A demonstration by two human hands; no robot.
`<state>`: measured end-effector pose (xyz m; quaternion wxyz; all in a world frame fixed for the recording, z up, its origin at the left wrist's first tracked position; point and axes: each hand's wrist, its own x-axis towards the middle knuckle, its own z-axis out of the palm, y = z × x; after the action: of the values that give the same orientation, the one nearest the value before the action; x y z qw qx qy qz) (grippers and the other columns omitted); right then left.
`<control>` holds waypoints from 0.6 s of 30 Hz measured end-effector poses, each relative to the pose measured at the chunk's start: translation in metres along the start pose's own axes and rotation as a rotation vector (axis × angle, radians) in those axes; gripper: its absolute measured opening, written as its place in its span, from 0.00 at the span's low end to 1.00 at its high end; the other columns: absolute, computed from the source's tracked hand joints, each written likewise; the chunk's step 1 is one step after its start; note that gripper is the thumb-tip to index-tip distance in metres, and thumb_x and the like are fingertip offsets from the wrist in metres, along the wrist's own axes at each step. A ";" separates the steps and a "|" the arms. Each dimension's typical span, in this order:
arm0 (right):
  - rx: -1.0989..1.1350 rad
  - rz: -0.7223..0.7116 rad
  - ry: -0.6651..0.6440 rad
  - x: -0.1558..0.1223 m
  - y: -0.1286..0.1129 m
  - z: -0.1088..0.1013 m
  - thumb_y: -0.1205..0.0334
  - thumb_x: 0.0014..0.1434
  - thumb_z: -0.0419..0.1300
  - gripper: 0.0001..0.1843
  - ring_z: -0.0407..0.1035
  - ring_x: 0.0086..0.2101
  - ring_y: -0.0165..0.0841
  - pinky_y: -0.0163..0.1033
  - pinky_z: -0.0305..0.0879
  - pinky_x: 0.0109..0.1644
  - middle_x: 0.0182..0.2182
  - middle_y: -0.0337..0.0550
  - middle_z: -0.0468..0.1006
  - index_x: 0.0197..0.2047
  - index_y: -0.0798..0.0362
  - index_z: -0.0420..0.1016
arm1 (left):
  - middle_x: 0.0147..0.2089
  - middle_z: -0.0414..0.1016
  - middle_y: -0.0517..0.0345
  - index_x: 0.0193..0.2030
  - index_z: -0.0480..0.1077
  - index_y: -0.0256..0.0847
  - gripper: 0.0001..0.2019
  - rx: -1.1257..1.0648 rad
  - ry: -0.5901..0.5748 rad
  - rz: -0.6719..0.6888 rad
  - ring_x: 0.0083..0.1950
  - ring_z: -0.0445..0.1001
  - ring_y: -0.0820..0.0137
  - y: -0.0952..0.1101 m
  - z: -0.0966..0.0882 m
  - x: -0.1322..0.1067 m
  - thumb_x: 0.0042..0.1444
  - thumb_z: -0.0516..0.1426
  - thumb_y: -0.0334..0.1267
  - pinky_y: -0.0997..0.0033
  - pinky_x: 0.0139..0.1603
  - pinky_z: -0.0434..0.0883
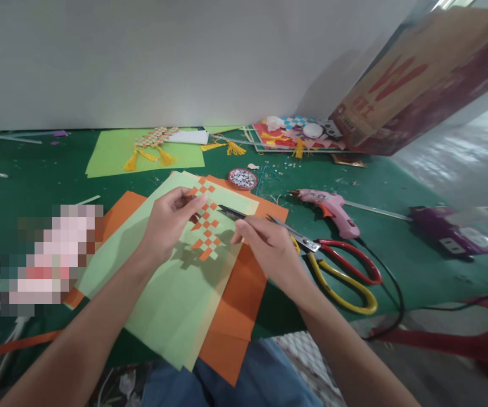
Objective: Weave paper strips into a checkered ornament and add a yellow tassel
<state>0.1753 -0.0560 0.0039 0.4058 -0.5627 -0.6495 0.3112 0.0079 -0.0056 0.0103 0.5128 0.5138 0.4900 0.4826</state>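
My left hand (171, 217) pinches a woven orange and pale green paper strip figure (208, 225) near its upper end, holding it just above the pale green paper sheets (159, 305). My right hand (269, 249) is closed around what look like black tweezers (230, 212). Their dark tips point left, close to the right edge of the weave. Orange sheets (239, 299) lie under the green ones. To the right of my right hand, large scissors with red and yellow handles (345, 288) rest on the green table, partly hidden by the hand.
A pink glue gun (328, 209) with a cord lies right, near a purple box (451, 232). Behind the sheets sits a round dish of small pieces (242, 178). Tasselled paper crafts (156, 138) lie at the back, and a paper bag (417, 85) stands back right.
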 end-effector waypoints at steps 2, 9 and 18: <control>0.026 -0.028 0.050 0.001 0.001 -0.001 0.60 0.59 0.52 0.14 0.67 0.30 0.30 0.34 0.61 0.32 0.28 0.43 0.74 0.26 0.53 0.74 | 0.25 0.69 0.64 0.25 0.69 0.39 0.12 -0.001 -0.030 -0.007 0.27 0.67 0.76 0.001 0.000 -0.001 0.46 0.64 0.44 0.75 0.29 0.67; 0.107 0.009 -0.056 0.002 -0.001 0.002 0.57 0.57 0.56 0.10 0.68 0.31 0.30 0.33 0.62 0.31 0.32 0.42 0.77 0.33 0.52 0.77 | 0.24 0.65 0.64 0.24 0.67 0.38 0.13 -0.006 -0.154 0.032 0.26 0.65 0.77 0.004 0.002 -0.005 0.47 0.64 0.42 0.76 0.29 0.67; 0.086 0.081 -0.190 0.001 -0.003 0.003 0.59 0.54 0.56 0.12 0.52 0.18 0.22 0.30 0.50 0.22 0.19 0.35 0.68 0.23 0.55 0.70 | 0.23 0.65 0.64 0.26 0.71 0.37 0.12 0.101 -0.154 0.048 0.24 0.62 0.78 -0.002 -0.001 -0.004 0.49 0.63 0.45 0.77 0.26 0.61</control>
<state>0.1711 -0.0559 0.0057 0.3533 -0.5387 -0.6476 0.4068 0.0063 -0.0094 0.0084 0.5108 0.5860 0.4605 0.4285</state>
